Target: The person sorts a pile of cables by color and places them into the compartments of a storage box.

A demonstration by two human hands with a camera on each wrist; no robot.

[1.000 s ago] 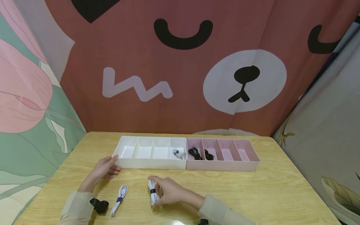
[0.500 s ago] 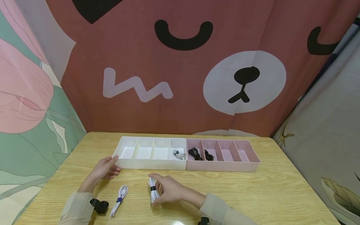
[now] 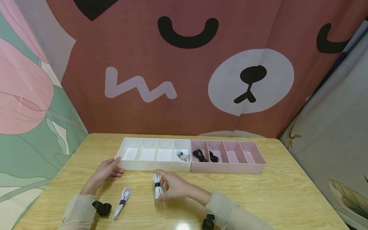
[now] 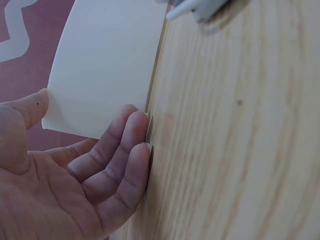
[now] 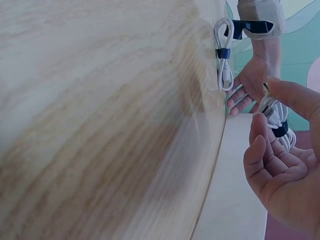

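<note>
My right hand (image 3: 176, 186) pinches a coiled white cable (image 3: 157, 186) with a black tie, just above the table in front of the white divided box (image 3: 153, 165). In the right wrist view the cable bundle (image 5: 280, 125) sits between thumb and fingertips, its plug end near the thumb. My left hand (image 3: 105, 171) holds the front left corner of the white box. In the left wrist view its thumb rests at the top rim, with curled fingers (image 4: 135, 172) low by the front wall. A second white cable (image 3: 122, 203) with a blue tie lies on the table between the forearms.
A pink divided box (image 3: 230, 168) stands against the white box's right end. Black cables (image 3: 199, 155) lie in its two left compartments. White earphones (image 3: 182, 156) lie in the white box's rightmost compartment. Behind the wooden table (image 3: 287, 191) hangs a bear-print curtain (image 3: 192, 118).
The right hand has lifted the black-tied cable slightly up and toward the white box. My left hand stays at the box corner. The blue-tied cable has not moved.
</note>
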